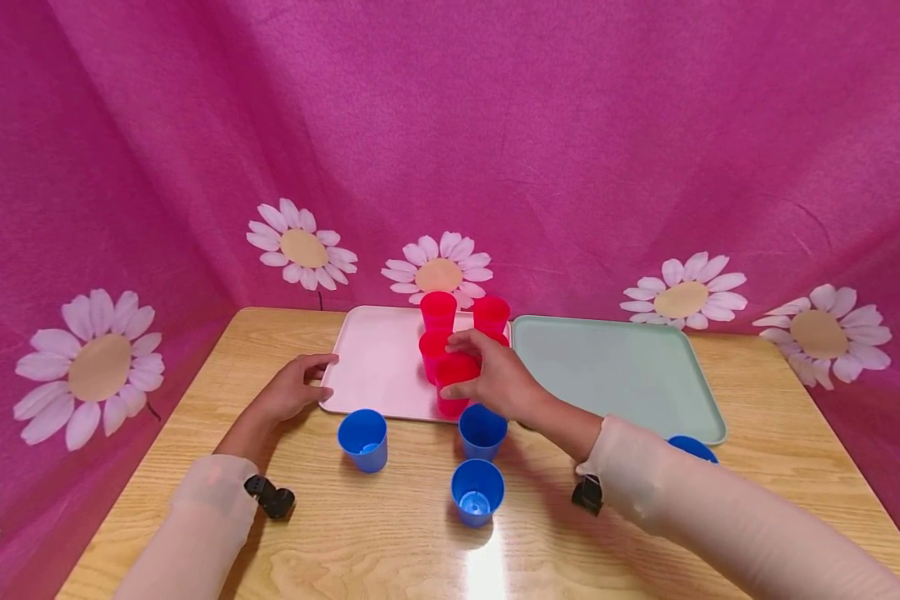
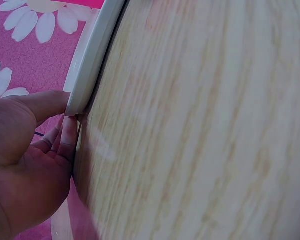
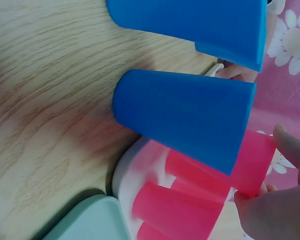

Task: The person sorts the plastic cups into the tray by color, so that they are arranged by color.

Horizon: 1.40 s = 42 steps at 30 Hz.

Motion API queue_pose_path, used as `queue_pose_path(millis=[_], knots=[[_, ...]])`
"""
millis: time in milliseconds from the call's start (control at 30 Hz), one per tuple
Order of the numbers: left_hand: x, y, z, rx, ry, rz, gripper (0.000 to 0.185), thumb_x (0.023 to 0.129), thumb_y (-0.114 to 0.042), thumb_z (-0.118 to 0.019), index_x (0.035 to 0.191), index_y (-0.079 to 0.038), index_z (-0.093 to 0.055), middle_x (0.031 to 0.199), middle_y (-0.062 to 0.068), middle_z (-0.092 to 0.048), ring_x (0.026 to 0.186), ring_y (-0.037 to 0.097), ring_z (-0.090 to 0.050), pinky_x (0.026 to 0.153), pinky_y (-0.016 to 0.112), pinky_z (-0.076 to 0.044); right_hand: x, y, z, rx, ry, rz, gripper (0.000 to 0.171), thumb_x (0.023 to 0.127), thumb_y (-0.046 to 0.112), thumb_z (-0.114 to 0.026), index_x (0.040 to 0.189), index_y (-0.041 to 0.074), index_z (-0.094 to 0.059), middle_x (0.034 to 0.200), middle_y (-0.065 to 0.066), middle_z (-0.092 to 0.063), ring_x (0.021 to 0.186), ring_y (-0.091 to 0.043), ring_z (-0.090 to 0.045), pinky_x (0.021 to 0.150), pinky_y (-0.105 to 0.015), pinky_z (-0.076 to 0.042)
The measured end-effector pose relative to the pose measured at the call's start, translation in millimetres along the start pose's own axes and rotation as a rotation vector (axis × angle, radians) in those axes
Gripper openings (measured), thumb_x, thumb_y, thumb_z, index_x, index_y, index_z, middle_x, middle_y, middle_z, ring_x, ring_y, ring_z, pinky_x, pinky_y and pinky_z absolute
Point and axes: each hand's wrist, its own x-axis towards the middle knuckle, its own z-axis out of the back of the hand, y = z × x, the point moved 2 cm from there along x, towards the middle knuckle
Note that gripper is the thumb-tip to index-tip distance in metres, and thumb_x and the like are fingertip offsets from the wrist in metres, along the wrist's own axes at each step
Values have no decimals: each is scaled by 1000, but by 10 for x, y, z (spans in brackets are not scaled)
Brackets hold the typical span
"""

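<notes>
My right hand (image 1: 495, 379) grips a red cup (image 1: 452, 406) near its rim, at the front edge of the pink tray (image 1: 378, 358). Behind it on the tray stand several more red cups (image 1: 438, 312). In the right wrist view, fingers and thumb lie on opposite sides of the gripped cup (image 3: 252, 162), whose lower part is hidden by a blue cup (image 3: 182, 120). My left hand (image 1: 292, 389) touches the tray's left edge near the front corner, thumb and fingers apart. The left wrist view shows its fingertips against the tray rim (image 2: 85, 75).
Blue cups stand upright on the wooden table (image 1: 390, 542): one at left (image 1: 363, 442), one by the right hand (image 1: 482, 433), one nearer the front (image 1: 477, 493). Another blue cup (image 1: 692, 448) is partly behind the right sleeve. A green tray (image 1: 607, 367) adjoins the pink one. A pink curtain (image 1: 495, 150) hangs behind.
</notes>
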Motion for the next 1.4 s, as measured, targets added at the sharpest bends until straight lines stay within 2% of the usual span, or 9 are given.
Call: queue_pose_path(millis=[367,633,867,1100,1400], knots=[[-14,10,-2,5,0,-1,65,96,5,-67,155,-6,-44,150,25,-41,134,42,-43,109,47,-49,66,-105,-17,-36,19,-2,77,76,11,-92,143,10,-54,142,-10,-60,135,-31,-54,97,-42,-58],[-5,20,7,17,-6,3,65,96,5,-67,156,-7,-44,151,24,-41,134,41,-44,110,47,-48,95,-136,-31,-66,17,14,79,76,11,-92,143,9,-52,143,-10,-60,135,-32,-54,102,-45,-55],[1,25,9,25,-5,1,64,96,5,-67,155,-7,-44,149,25,-42,133,41,-45,109,47,-49,85,-155,-41,-81,-20,33,79,75,11,-93,143,7,-52,142,-12,-60,134,-32,-55,107,-45,-52],[-12,12,1,36,-12,2,65,95,5,-68,155,-6,-44,148,24,-44,133,41,-46,109,46,-49,70,-176,-60,-105,-40,48,79,74,13,-93,142,7,-52,141,-13,-59,133,-32,-55,101,-44,-56],[-24,-15,2,15,-4,5,63,96,6,-67,155,-5,-45,147,25,-44,132,41,-45,108,47,-51,66,-204,-64,-65,-54,61,84,75,11,-93,145,7,-47,142,-13,-57,133,-33,-55,99,-45,-57]])
